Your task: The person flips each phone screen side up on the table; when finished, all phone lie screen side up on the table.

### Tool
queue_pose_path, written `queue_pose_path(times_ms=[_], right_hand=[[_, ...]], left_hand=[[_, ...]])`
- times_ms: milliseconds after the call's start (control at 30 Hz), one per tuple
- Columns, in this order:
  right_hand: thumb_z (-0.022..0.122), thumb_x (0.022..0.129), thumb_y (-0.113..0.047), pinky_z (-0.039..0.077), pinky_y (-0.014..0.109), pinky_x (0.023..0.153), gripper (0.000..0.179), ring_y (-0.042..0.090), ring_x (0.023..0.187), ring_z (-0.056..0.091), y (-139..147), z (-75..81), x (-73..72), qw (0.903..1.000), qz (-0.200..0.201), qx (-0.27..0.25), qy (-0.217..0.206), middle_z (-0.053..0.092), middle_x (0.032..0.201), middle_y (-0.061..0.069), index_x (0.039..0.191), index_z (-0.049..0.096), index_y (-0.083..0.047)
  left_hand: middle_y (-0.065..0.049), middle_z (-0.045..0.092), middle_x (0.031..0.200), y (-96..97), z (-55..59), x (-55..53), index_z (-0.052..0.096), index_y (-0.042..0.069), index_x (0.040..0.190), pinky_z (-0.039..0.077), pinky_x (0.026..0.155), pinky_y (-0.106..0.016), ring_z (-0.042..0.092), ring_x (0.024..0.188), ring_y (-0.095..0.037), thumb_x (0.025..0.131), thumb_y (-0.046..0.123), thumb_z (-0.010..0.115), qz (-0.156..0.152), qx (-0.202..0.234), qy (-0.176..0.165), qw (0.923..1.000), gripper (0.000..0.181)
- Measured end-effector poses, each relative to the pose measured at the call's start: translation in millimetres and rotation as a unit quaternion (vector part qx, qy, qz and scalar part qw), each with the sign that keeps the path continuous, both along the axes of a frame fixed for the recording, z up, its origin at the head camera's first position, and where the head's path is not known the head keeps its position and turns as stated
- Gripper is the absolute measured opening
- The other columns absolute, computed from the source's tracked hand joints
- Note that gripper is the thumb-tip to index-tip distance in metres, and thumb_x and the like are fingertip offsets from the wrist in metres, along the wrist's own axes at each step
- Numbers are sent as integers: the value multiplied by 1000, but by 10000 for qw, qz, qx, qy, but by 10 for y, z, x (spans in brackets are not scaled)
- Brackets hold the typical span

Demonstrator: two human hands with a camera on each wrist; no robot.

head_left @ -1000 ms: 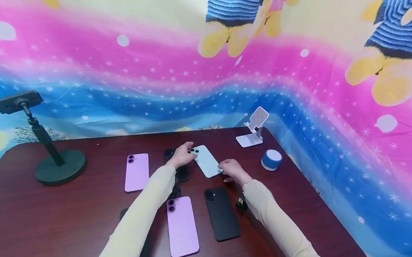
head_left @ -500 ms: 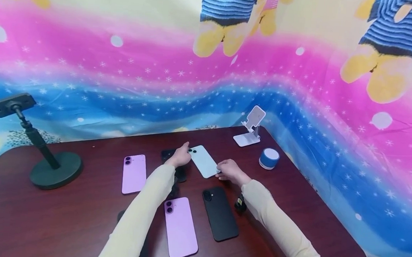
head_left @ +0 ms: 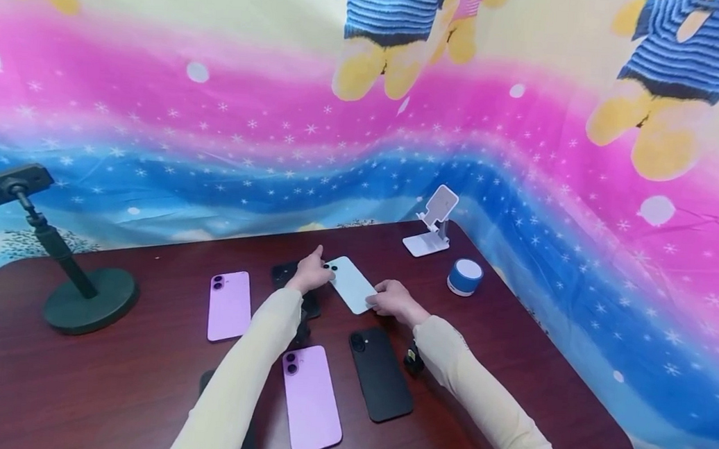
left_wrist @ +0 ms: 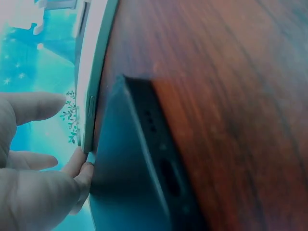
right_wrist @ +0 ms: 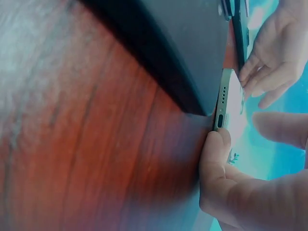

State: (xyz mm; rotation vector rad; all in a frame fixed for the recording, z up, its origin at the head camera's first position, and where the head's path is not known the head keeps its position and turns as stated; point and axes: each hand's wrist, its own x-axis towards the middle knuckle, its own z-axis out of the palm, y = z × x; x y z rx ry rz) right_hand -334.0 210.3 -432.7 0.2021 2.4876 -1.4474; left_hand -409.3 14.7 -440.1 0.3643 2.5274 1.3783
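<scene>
A pale mint phone (head_left: 354, 286) lies back up on the dark red table (head_left: 155, 377), between both hands. My left hand (head_left: 311, 275) is at its camera end; in the left wrist view its lower fingertips (left_wrist: 84, 171) meet the phone's corner while the thumb stands apart. At the opposite end is my right hand (head_left: 394, 301). Its bent fingers (right_wrist: 214, 149) touch the edge by the charging port, and its thumb is raised clear of the phone in the right wrist view. Partly under the left hand lies a black phone (head_left: 312, 307).
Nearer me lie a lilac phone (head_left: 312, 402) and a black phone (head_left: 381, 375), with another lilac phone (head_left: 229, 307) to the left. A dark phone is mostly hidden by the left sleeve. White stand (head_left: 429, 240), blue speaker (head_left: 465, 278) and dark green stand (head_left: 90, 299) surround them.
My right hand has shifted slightly left, closer against the mint phone's end. The left index finger has drawn back a little from its camera corner. The head view has turned slightly right.
</scene>
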Motion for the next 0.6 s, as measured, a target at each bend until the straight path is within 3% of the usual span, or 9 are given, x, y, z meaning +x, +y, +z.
queue_pose_path(times_ms=[67,133,167,200,267,400,500,533,600], right_hand=[[58,92,-8,56,36,85,42,31,101,65,-15,-2,-5,10000,-16,37,-7,58,117,24,128,48,11],[56,92,-7,56,37,85,41,31,102,64,-24,-5,-6,10000,-33,56,10,57,119,25,129,48,11],[55,93,-6,56,37,86,42,31,102,64,-26,-7,-6,10000,-46,32,14,57,120,25,130,47,12],[54,93,-4,56,38,86,42,32,103,64,-28,-12,-5,10000,-34,19,32,56,121,26,130,47,12],[52,91,-2,55,38,86,43,33,105,63,-30,-19,0,10000,-5,-10,72,55,123,27,131,46,14],[54,90,-2,55,37,85,44,33,105,62,-30,-23,9,9999,26,-25,118,54,122,27,130,45,14],[59,90,-8,55,36,86,45,31,105,63,-24,-5,10,10000,-16,-15,39,56,120,25,129,46,12],[61,91,-10,55,35,85,46,30,102,64,-24,6,15,10000,-12,2,23,56,119,24,129,46,11],[64,90,-15,56,34,83,48,26,95,65,-14,8,17,10000,14,93,22,57,116,22,128,47,9]], left_hand=[[-24,25,154,0,3,-5,9,-3,152,33,59,-27,61,88,-28,87,1,52,-30,-24,8,10000,78],[-27,29,151,5,-1,-13,8,-3,152,31,55,-26,46,58,-20,86,-1,49,-48,4,-10,10000,77],[-27,28,151,8,-2,-13,8,-3,152,29,53,-27,35,52,-16,86,-2,48,-25,62,-49,10000,76],[-30,36,146,9,-8,-17,9,-3,152,28,51,-26,24,49,-14,86,-4,46,18,95,-85,9999,76],[-34,51,125,6,-12,-17,9,-2,152,27,50,-26,23,47,-11,85,-5,45,113,140,-139,9997,76],[-34,51,120,-1,-6,-22,8,-3,152,27,50,-25,23,53,-12,84,-5,45,166,424,-281,9986,77],[-30,36,145,4,-3,-38,7,-4,151,28,52,-26,24,54,-12,84,-7,45,207,720,-329,9966,78],[-29,39,144,9,-9,-41,8,-4,152,29,53,-26,25,53,-12,83,-8,47,292,794,-327,9959,79],[-28,41,144,25,-22,-44,10,-3,151,31,55,-25,39,61,-16,81,-10,50,491,912,-273,9942,81]])
